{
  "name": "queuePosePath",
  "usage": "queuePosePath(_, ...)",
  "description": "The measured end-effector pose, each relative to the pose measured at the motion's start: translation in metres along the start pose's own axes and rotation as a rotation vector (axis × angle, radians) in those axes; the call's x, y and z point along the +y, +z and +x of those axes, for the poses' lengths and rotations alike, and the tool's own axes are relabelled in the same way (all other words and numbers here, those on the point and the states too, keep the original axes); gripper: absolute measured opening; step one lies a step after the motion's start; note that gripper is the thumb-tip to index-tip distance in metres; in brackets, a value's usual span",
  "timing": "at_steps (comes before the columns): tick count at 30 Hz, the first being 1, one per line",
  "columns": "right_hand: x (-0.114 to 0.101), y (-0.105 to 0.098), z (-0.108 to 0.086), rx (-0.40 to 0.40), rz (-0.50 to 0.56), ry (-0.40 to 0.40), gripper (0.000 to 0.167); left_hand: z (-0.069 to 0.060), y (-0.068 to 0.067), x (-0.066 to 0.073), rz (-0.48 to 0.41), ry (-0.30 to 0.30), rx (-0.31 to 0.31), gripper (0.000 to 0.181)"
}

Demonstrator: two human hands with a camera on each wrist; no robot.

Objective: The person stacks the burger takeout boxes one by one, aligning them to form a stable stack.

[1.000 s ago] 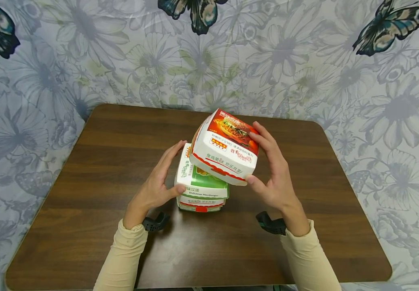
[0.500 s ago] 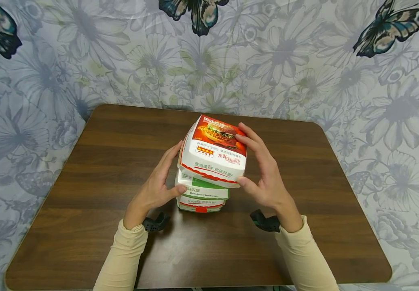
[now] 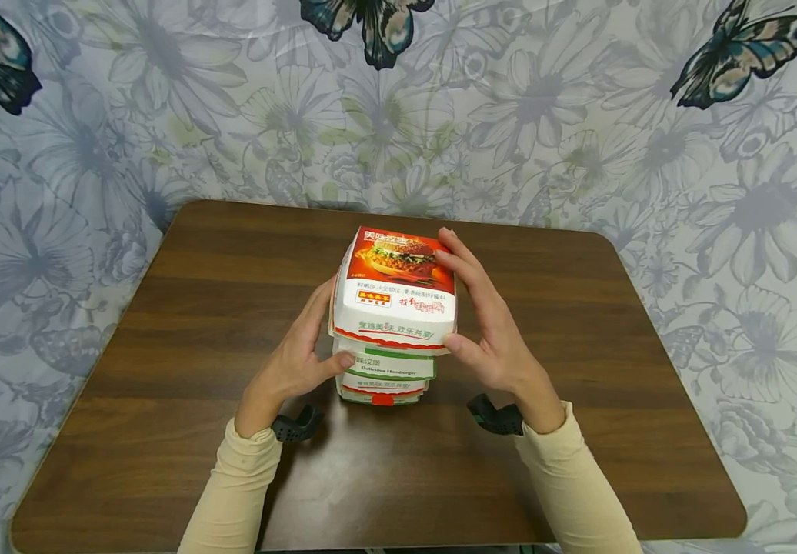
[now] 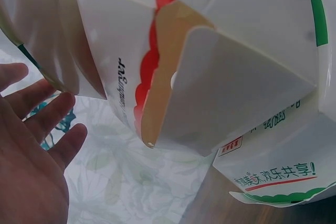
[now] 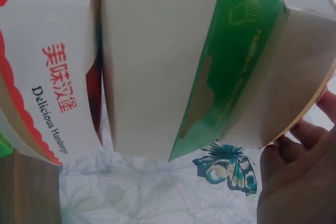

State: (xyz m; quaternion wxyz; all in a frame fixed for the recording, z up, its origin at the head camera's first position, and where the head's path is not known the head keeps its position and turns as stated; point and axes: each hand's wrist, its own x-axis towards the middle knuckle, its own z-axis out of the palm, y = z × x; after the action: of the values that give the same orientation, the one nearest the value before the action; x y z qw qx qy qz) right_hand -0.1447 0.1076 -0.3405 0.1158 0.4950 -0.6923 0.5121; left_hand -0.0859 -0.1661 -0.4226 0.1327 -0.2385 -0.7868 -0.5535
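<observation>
A stack of cardboard hamburger boxes stands near the table's middle. On top is a red-and-white hamburger box, with a burger picture on its lid. My right hand holds it, thumb at the front right corner and fingers along the right side. Below it is a green-and-white hamburger box, mostly covered. My left hand grips that one at the left, thumb at its front corner; its far fingertips are hidden in the head view. A lower box with red scalloped edges and a green-trimmed bottom box complete the stack.
The brown wooden table has rounded corners. Behind it hangs a floral cloth with printed butterflies. Each wrist wears a black strap-like device.
My right hand has moved left with the red-and-white box, which has turned from a tilt to nearly in line above the green one. My left hand has stayed put.
</observation>
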Motion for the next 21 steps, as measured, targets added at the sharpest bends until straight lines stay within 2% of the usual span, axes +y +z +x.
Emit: queuePosePath(21, 0.0019, 0.0000, -0.0008, -0.028, -0.002, -0.010, 0.092, -0.0004, -0.0010, -0.0025, -0.024, 0.009, -0.010, 0.106)
